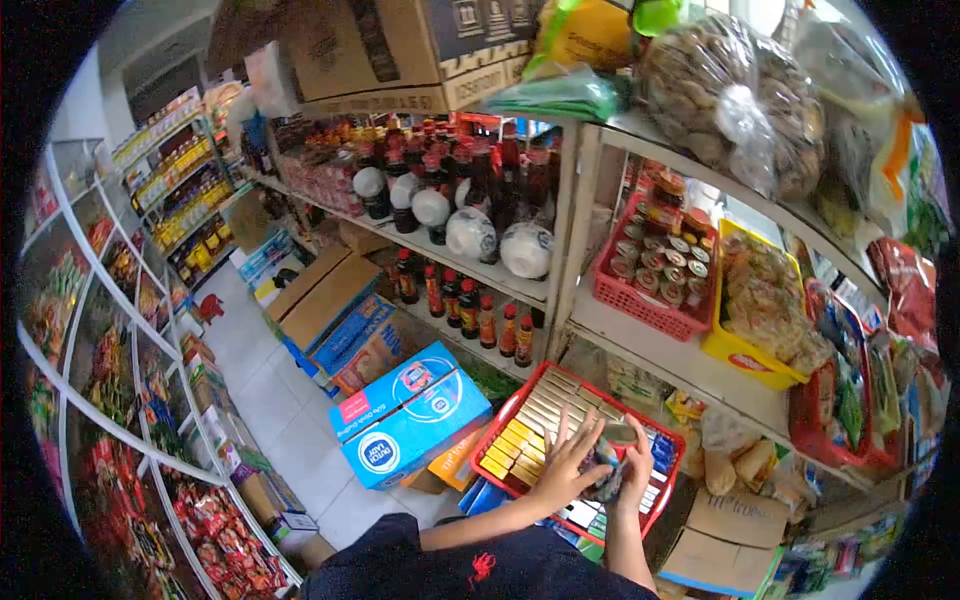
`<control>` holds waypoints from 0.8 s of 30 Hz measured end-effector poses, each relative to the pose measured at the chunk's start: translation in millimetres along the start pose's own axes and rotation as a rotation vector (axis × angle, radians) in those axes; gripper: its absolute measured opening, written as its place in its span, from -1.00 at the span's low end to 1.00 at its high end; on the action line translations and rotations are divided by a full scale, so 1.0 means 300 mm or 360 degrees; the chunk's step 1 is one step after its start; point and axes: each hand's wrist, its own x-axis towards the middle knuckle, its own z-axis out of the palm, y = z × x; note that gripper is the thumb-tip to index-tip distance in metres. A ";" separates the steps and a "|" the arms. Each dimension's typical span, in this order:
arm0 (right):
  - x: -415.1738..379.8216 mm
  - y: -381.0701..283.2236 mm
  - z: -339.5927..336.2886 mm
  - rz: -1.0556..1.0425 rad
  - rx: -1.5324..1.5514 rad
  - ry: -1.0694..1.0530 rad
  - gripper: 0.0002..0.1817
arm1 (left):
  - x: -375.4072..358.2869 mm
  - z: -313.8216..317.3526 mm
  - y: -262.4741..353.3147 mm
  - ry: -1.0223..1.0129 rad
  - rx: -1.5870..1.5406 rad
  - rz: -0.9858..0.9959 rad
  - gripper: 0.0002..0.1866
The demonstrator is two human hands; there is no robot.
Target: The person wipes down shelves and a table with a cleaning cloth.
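Note:
Over a red plastic basket (518,398) of small boxes, my right hand (635,468) is closed around the right side of a can (621,433) with a round metal lid. My left hand (568,468) is on the can's left side, its fingers spread and its thumb close to the can's body. The can's label is mostly covered by my hands. Below my fingers, yellow, gold, white and blue small boxes (515,447) stand in tight rows in the basket.
Left of the basket is a blue milk carton (412,410). Shelves ahead carry sauce bottles (468,305), a pink basket of cans (655,262) and a yellow basket of bagged goods (750,362). A cardboard box (728,540) lies at right. A tiled aisle (262,385) runs left.

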 end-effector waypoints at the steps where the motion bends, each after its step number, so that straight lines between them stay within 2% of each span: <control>1: -0.003 -0.010 0.008 -0.0053 -0.0087 -0.0075 -0.39 | -0.023 0.023 -0.009 0.0078 -0.0429 -0.0070 -0.15; 2: -0.011 -0.035 0.016 -0.0107 -0.0175 -0.0148 -0.40 | -0.044 0.049 -0.018 0.0153 -0.0861 -0.0132 -0.13; 3: -0.021 -0.076 0.013 0.0135 -0.0352 -0.0222 -0.40 | -0.053 0.052 -0.016 0.0156 -0.1080 -0.0169 -0.07; 4: -0.012 -0.077 0.015 0.0141 -0.0352 -0.0234 -0.40 | -0.054 0.054 -0.020 0.0166 -0.1077 -0.0176 -0.07; 6: 0.013 -0.084 0.035 -0.0092 -0.0352 -0.0457 -0.43 | -0.052 0.040 -0.016 0.0132 -0.1699 -0.0358 -0.06; 8: 0.008 -0.148 0.085 -0.0003 -0.0440 -0.0504 -0.42 | -0.047 0.008 0.012 0.0259 -0.1672 -0.0348 -0.07; 10: 0.005 -0.215 0.123 -0.0609 -0.1392 -0.0647 -0.42 | -0.049 -0.019 0.041 0.0428 -0.1856 -0.0279 -0.07; 11: 0.007 -0.244 0.122 -0.0580 -0.1484 -0.0682 -0.44 | -0.043 -0.037 0.054 0.0461 -0.1779 -0.0209 -0.06; 14: -0.026 -0.276 0.166 -0.0513 -0.1178 -0.0462 -0.49 | -0.015 -0.090 0.095 0.0577 -0.1881 -0.0128 -0.08; 16: -0.029 -0.278 0.170 -0.0419 -0.1111 -0.0503 -0.48 | 0.001 -0.116 0.101 0.0719 -0.1737 -0.0163 -0.13; 18: 0.005 -0.284 0.164 -0.0617 -0.1291 -0.0883 -0.43 | 0.040 -0.171 0.105 0.0802 -0.1921 -0.0429 -0.17; 20: 0.047 -0.266 0.157 -0.0538 -0.1558 -0.1163 -0.33 | 0.052 -0.163 0.050 0.0743 -0.2168 -0.0800 -0.25; 22: 0.076 -0.237 0.150 -0.0414 -0.1371 -0.1294 -0.28 | 0.061 -0.188 0.044 0.0760 -0.2238 -0.0955 -0.28; 23: 0.076 -0.232 0.140 -0.0418 -0.1363 -0.1294 -0.28 | 0.060 -0.191 0.036 0.0762 -0.2230 -0.0953 -0.28; 24: 0.067 -0.221 0.126 -0.0280 -0.1313 -0.1270 -0.22 | 0.058 -0.187 0.022 0.0716 -0.2290 -0.0981 -0.29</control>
